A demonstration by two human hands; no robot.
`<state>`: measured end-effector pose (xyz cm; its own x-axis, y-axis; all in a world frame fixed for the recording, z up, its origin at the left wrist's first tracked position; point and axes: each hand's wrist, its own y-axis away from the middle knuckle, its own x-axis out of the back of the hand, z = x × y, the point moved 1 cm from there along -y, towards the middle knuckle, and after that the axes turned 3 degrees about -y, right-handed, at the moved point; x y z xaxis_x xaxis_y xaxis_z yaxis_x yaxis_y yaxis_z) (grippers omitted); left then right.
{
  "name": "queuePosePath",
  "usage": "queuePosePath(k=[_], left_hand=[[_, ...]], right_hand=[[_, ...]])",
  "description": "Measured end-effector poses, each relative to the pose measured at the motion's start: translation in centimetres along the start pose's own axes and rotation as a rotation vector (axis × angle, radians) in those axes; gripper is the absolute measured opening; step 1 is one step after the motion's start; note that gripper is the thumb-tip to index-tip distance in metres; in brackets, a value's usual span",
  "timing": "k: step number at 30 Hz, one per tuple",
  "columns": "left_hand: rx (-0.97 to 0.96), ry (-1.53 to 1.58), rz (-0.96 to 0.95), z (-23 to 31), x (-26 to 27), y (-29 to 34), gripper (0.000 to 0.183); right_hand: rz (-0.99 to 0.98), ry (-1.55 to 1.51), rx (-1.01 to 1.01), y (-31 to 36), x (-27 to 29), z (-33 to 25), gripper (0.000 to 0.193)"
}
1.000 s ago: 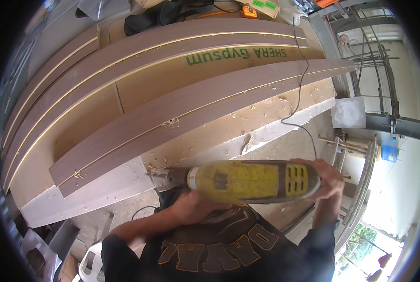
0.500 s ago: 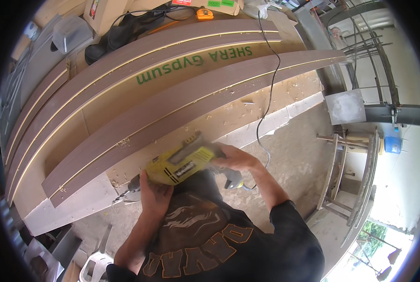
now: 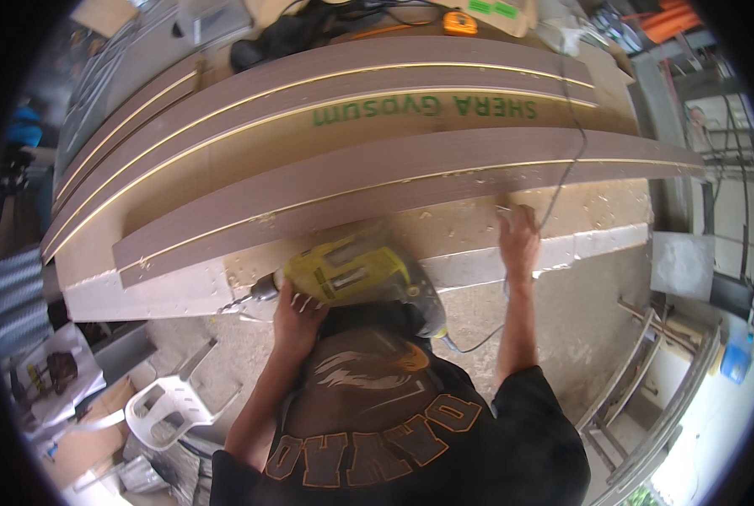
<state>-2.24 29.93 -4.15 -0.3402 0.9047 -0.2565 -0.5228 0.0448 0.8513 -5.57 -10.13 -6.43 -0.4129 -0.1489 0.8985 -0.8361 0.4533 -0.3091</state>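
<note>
A yellow-green corded power drill (image 3: pixel 351 268) lies tilted across the front edge of the work surface, close to my body. My left hand (image 3: pixel 299 325) is wrapped round its front part, just behind the black chuck (image 3: pixel 265 288). A spiral bit (image 3: pixel 235 304) points out to the left. My right hand (image 3: pixel 520 244) is off the drill and reaches over the board sheet to the right. Its fingers pinch a small slim metal piece (image 3: pixel 503 208), blurred and partly hidden. Just beyond the hands lies a long brown plank (image 3: pixel 335 190) with a pale groove and shavings.
More grooved brown planks (image 3: pixel 309 72) lie farther back on a cardboard-covered surface (image 3: pixel 250 160). A black cable (image 3: pixel 575 160) crosses the plank at right. An orange tape measure (image 3: pixel 459 24) sits at the back. A white plastic chair (image 3: pixel 166 409) stands lower left, a wooden frame (image 3: pixel 646 379) lower right.
My right hand has left the drill's rear handle and moved right and away, onto the small metal piece lying on the sheet. My left hand stays on the drill. The view has shifted.
</note>
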Motion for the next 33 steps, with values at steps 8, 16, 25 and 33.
queuePosePath(k=[8, 16, 25, 33], left_hand=[[0.118, -0.386, -0.219, 2.1, 3.3, 0.7, 0.056], [0.115, -0.452, -0.312, 4.4, 5.4, -0.4, 0.065], [0.091, -0.222, -0.268, 5.5, 6.7, -3.3, 0.067], [0.027, -0.198, -0.369, 6.1, 7.5, -3.7, 0.061]], right_hand=[[-0.358, -0.341, -0.121, -0.6, 2.1, -1.7, 0.007], [-0.432, -1.369, -0.215, -1.0, -2.2, -18.5, 0.031], [-0.726, -1.078, 0.084, -0.3, -5.5, -29.3, 0.016], [-0.662, -0.910, 0.262, -0.6, -6.8, -31.5, 0.014]])
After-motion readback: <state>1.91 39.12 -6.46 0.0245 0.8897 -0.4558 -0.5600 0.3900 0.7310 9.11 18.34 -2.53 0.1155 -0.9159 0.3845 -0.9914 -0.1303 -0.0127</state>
